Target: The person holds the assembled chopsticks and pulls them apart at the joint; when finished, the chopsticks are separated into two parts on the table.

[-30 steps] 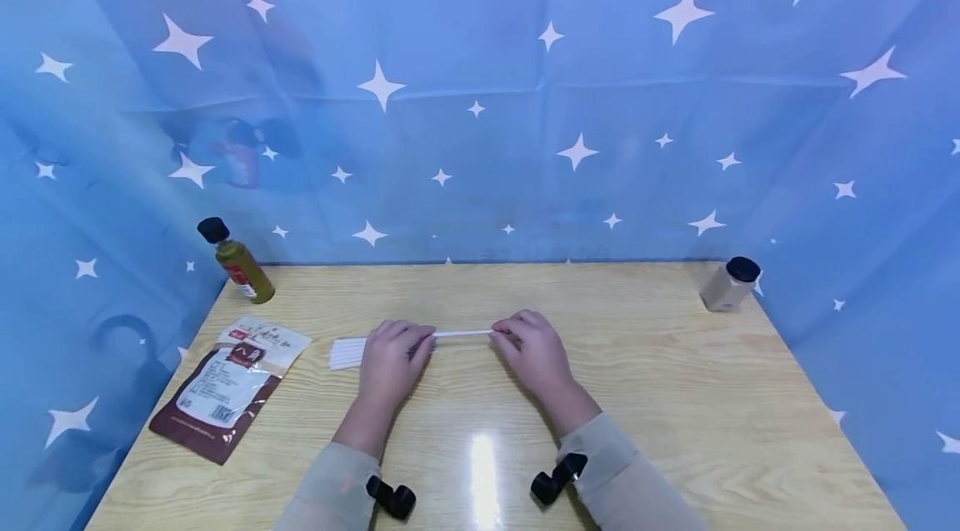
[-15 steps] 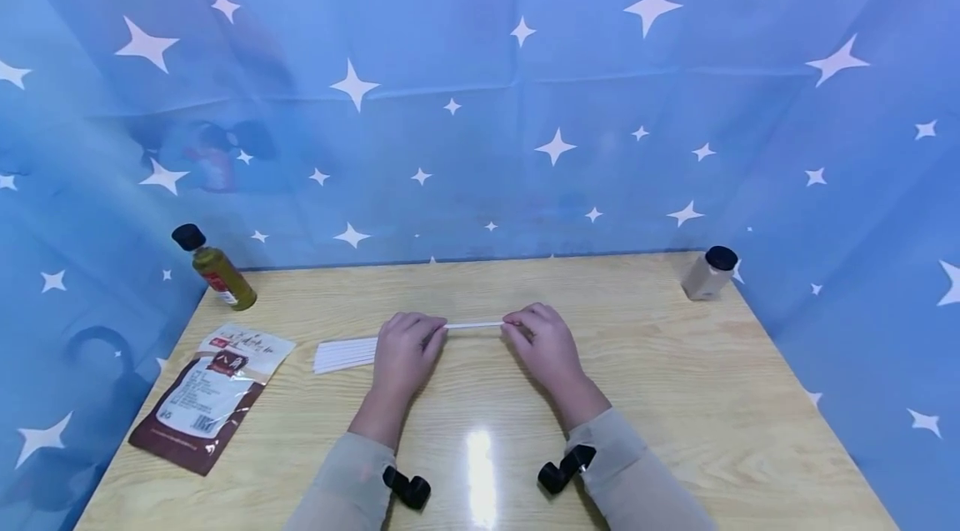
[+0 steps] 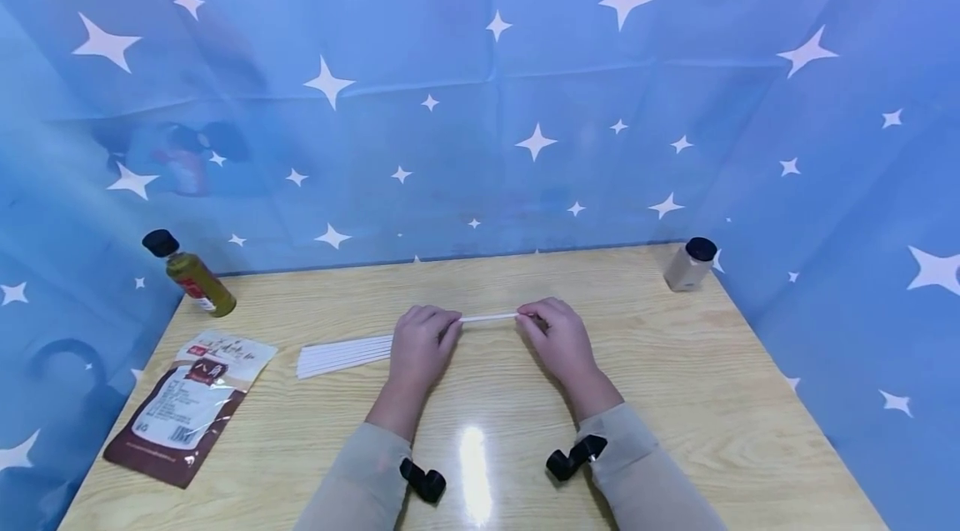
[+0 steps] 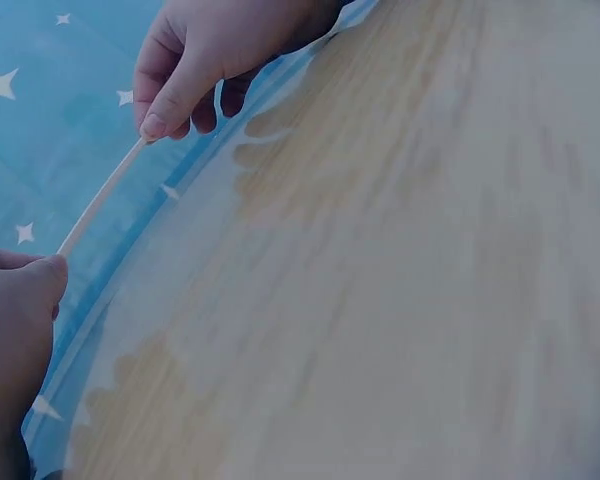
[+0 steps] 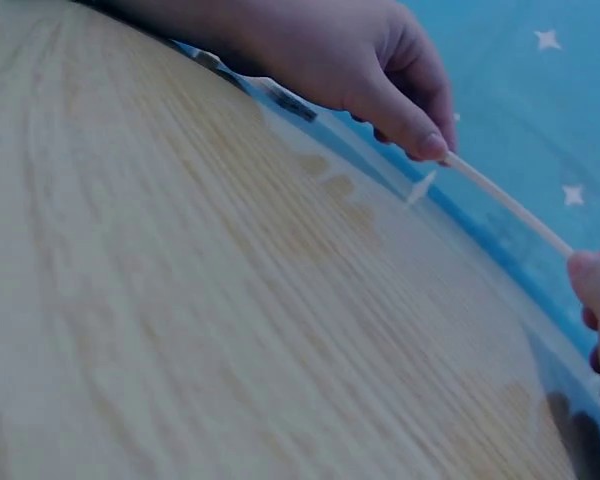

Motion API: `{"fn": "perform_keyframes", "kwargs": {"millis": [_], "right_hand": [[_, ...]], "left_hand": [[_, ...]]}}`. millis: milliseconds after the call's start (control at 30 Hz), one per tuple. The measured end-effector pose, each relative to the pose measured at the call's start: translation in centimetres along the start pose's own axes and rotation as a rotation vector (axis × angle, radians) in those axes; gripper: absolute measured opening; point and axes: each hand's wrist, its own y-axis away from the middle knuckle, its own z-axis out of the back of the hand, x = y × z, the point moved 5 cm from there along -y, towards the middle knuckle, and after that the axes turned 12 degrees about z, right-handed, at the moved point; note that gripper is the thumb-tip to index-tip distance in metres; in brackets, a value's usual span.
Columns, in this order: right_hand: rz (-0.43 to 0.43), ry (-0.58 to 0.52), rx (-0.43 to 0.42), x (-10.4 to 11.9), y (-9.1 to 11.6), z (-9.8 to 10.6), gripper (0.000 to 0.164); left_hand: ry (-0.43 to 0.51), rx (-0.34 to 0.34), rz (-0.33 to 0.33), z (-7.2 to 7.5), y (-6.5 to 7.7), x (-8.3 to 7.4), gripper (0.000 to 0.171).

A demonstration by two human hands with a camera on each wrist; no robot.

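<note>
A thin white stick (image 3: pixel 489 318) stretches between both hands. My left hand (image 3: pixel 422 348) pinches its left end with thumb and fingertips, and my right hand (image 3: pixel 558 339) pinches the other end. Both wrist views show the stick (image 4: pixel 100 200) straight, with thumbs pressed against its ends; it seems to be above the tabletop, though how high I cannot tell. Left of my left hand lies a flat row of several similar white sticks (image 3: pixel 345 354), side by side, their right ends hidden behind that hand.
On the wooden table (image 3: pixel 712 423), a bottle of olive-green liquid with a black cap (image 3: pixel 197 281) stands at back left. A brown-and-white printed pouch (image 3: pixel 187 406) lies before it. A black-lidded jar (image 3: pixel 688 266) stands at back right. A blue starry curtain (image 3: pixel 450 206) hangs behind.
Both hands have moved right with the stick between them, and more of the row of sticks now shows. The head view has shifted, so the table things appear further left.
</note>
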Motion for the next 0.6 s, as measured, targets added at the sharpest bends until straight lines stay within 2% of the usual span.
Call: {"fn": "perform_keyframes", "kwargs": {"millis": [200,433,600], "right_hand": [[-0.019,-0.004,-0.026,-0.5,0.3,0.2,0.007],[-0.037,-0.077,-0.016,-0.6,0.4,-0.4,0.020],[-0.076,-0.091,-0.015,-1.2,0.2,-0.4,0.013]], "left_hand": [[0.014,0.027,0.018,-0.8,-0.3,-0.5,0.010],[0.074,0.009,0.004,-0.8,0.1,-0.2,0.011],[0.121,0.032,0.017,-1.1,-0.3,-0.1,0.012]]}}
